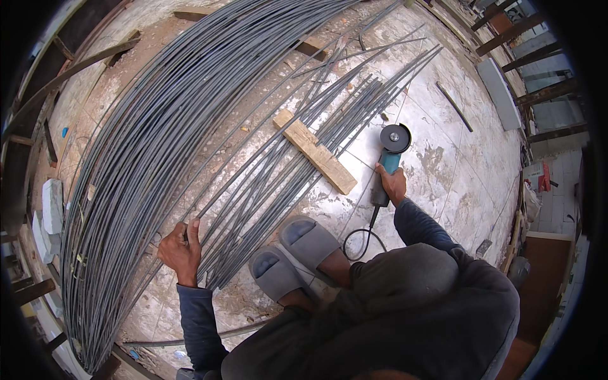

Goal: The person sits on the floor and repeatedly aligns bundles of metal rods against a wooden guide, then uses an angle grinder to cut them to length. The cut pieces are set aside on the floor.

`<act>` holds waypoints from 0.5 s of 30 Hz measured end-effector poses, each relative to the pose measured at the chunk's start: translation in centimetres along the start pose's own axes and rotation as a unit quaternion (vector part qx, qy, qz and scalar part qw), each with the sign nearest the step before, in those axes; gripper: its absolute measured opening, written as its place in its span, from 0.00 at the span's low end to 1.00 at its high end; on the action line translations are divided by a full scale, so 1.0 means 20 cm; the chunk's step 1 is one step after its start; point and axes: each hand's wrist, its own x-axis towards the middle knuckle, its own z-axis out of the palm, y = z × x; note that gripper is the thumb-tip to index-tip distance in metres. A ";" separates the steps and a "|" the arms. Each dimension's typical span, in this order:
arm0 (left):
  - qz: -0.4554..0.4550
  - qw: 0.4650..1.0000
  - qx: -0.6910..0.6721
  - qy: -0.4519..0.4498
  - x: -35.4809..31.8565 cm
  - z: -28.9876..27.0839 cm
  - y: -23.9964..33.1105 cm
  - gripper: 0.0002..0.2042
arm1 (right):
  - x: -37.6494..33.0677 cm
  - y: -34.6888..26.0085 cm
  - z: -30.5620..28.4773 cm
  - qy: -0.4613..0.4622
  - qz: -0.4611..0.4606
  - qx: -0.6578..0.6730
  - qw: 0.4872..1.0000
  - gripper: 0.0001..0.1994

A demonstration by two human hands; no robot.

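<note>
My right hand (394, 182) is wrapped round the body of a teal and black angle grinder (390, 162), whose round disc (395, 137) points away from me. From the grinder's rear end a black cord (358, 232) loops toward my feet. On the left, my left hand (180, 252) is closed with the thumb up, gripping a thin steel rod (218, 197) among the loose ones. More cut-looking steel rods (278, 190) lie between my hands. Across them rests a notched wooden block (316, 152), to the left of the grinder.
A large curved bundle of long steel rods (145, 133) fills the left side. My feet in grey sandals (310, 242) stand close to the rods. A short dark bar (454, 106) and a pale slab (498, 94) lie at far right. Pale blocks (52, 206) stand at the left edge.
</note>
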 end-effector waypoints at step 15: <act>0.018 0.999 0.039 0.001 -0.07 0.19 -0.07 0.28 | -0.05 -0.06 -0.04 -0.023 -0.012 0.046 0.999 0.45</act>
